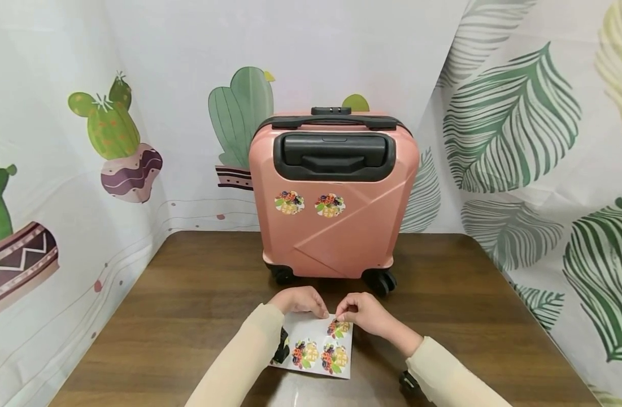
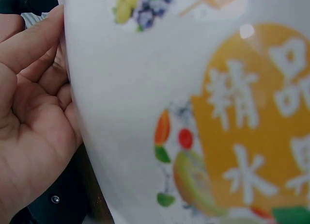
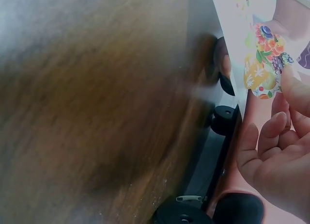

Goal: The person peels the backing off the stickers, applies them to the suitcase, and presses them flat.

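A white sticker sheet (image 1: 308, 329) with round fruit stickers is held tilted up over the table. My left hand (image 1: 301, 301) grips its far edge, thumb along the border; in the left wrist view the hand (image 2: 36, 103) shows beside the sheet (image 2: 121, 83), with printed fruit and white characters on orange. At the far right corner, my right hand (image 1: 366, 314) pinches the edge of a fruit sticker (image 1: 338, 328) between thumb and forefinger. The right wrist view shows this sticker (image 3: 266, 64) against the sheet, the hand's (image 3: 276, 153) other fingers loosely curled.
A pink suitcase (image 1: 336, 243) with black wheels and handle stands upright behind the hands. On its upper front are two fruit stickers (image 1: 289, 203) side by side. The brown wooden table (image 1: 204, 294) ends at a printed cloth backdrop (image 1: 178, 113) with cacti and leaves.
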Demonstrator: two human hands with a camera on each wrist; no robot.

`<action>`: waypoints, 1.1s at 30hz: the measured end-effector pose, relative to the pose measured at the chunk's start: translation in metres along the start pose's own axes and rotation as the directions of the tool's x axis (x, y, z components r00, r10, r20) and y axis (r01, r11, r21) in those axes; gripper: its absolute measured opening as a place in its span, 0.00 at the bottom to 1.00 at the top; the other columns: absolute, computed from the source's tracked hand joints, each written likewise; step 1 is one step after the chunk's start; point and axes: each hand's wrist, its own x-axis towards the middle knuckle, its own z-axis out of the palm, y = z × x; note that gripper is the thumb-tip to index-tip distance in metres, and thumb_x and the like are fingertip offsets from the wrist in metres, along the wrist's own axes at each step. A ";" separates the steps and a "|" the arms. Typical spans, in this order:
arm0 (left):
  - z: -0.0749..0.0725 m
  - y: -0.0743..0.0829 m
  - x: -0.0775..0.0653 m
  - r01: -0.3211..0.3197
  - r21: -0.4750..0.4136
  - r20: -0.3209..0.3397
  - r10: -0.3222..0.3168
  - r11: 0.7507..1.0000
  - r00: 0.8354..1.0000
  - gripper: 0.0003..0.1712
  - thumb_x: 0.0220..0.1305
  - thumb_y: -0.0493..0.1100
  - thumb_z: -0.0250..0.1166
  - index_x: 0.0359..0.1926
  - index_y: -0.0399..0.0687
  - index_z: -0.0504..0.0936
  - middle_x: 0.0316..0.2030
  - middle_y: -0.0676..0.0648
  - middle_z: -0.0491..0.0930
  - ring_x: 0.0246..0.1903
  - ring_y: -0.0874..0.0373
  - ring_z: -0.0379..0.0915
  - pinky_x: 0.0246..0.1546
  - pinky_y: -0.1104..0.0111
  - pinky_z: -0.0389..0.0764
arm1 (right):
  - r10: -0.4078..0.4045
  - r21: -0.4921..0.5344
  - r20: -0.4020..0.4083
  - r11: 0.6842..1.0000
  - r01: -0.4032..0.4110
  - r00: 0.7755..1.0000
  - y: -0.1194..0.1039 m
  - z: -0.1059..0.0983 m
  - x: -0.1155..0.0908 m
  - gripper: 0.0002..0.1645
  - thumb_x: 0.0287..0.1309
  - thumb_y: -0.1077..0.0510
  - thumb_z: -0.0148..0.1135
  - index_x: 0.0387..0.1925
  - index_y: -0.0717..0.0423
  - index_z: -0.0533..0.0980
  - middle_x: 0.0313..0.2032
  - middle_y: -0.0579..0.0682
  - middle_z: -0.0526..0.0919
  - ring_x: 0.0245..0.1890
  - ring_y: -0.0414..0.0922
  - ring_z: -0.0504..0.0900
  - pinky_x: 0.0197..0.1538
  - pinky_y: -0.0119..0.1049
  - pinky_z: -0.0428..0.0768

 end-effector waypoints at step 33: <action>0.000 -0.003 0.002 0.027 -0.089 0.023 -0.025 0.996 0.999 0.12 0.63 0.35 0.69 0.46 0.34 0.89 0.55 0.42 0.86 0.60 0.53 0.78 0.65 0.60 0.77 | 0.013 0.051 -0.014 0.999 -0.012 1.000 -0.006 -0.010 0.002 0.05 0.61 0.62 0.70 0.31 0.60 0.84 0.31 0.53 0.86 0.29 0.29 0.70 0.34 0.27 0.72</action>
